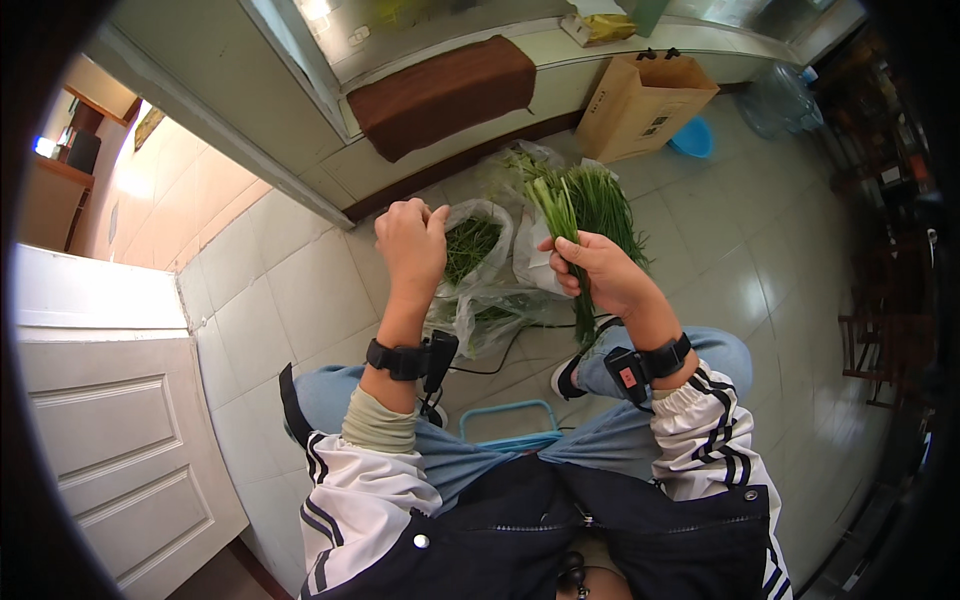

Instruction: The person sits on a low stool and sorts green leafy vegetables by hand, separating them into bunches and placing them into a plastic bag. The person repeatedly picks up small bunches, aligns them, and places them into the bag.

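My right hand [598, 270] grips a bunch of long green leafy stalks [558, 210], pale at the top and darker below. My left hand [410, 250] is raised at the left of an open plastic bag of loose greens [470, 245], its fingers curled with their tips turned away from view, so what they hold, if anything, is hidden. A larger pile of green stalks [605, 200] lies on white and clear plastic behind my right hand. More bagged greens [485, 315] lie below the open bag, between my knees.
A brown pad [440, 95] rests along the low ledge. A paper bag [640, 110], blue basin [690, 138] and plastic water jug [770, 110] stand at back right. A white panelled door [120, 450] and doorway are at left. A blue stool [510, 410] is beneath me, dark chairs [865, 350] far right.
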{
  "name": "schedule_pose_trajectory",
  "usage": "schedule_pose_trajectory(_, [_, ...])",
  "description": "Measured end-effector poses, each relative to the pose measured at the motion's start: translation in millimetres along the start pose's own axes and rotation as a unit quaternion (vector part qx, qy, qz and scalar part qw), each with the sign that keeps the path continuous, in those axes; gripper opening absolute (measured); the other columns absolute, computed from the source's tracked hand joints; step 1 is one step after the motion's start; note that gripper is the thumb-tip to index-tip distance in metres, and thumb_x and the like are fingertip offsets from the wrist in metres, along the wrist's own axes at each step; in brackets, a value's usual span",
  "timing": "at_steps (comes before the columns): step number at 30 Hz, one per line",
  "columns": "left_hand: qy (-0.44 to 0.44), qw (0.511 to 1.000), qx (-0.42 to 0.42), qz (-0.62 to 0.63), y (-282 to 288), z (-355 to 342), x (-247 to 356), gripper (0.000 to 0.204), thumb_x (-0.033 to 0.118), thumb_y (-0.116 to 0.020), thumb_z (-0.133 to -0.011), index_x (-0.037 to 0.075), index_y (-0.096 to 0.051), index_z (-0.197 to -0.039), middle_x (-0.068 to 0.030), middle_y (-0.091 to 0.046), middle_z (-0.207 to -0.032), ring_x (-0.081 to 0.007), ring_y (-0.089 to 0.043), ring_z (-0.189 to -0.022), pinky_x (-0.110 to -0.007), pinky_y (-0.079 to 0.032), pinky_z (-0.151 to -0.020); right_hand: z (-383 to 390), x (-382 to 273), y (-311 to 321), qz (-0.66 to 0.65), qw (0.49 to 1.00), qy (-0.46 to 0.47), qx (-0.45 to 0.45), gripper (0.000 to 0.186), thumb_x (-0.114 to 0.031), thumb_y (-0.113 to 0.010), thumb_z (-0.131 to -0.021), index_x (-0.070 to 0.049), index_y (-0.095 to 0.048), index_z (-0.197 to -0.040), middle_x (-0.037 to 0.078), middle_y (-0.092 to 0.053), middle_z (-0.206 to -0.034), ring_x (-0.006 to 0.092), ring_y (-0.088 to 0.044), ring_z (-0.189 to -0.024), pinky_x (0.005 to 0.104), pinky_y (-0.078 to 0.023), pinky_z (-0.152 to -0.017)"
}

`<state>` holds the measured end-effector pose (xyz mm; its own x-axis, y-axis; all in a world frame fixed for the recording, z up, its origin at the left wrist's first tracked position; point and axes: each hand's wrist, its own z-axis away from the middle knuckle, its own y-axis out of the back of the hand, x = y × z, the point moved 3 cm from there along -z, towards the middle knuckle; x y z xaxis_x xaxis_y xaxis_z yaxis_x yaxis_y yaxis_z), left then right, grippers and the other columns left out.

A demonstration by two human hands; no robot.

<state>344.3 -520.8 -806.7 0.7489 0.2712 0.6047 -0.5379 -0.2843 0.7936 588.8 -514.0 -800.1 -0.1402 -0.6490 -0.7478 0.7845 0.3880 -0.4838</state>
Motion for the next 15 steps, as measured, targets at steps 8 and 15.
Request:
schedule_pose_trajectory(8, [-0.066, 0.998, -0.003, -0.015, -38.6, 69.5, 87.4, 0.033, 0.024, -0.065, -0.080, 0.009, -0.059, -0.109, -0.0130, -0.056, -0.110, -0.0346, -0.046, -0.110, -0.049, -0.039, -0.087, 92.8, -14.7, 102.9, -0.247, 0.966, 0.049, 0.062, 0.011, -0.010, -0.045, -0.094, 0.000, -0.049, -0.097, 0.006, -0.053, -0.080, 0.0151, -0.052, -0.067, 0.0295, -0.048, -0.061])
schedule_pose_trajectory(15, [-0.091, 0.988, -0.109, -0.064, -81.8, 142.5, 175.3, 0.034, 0.031, -0.063, -0.081, 0.007, -0.061, -0.105, -0.0148, -0.058, -0.109, -0.0347, -0.050, -0.107, -0.049, -0.042, -0.084, 196.6, -14.5, 199.5, -0.323, 0.939, 0.076, 0.086, 0.012, -0.011, -0.040, -0.096, -0.001, -0.044, -0.101, 0.007, -0.051, -0.084, 0.0151, -0.051, -0.068, 0.0284, -0.049, -0.059])
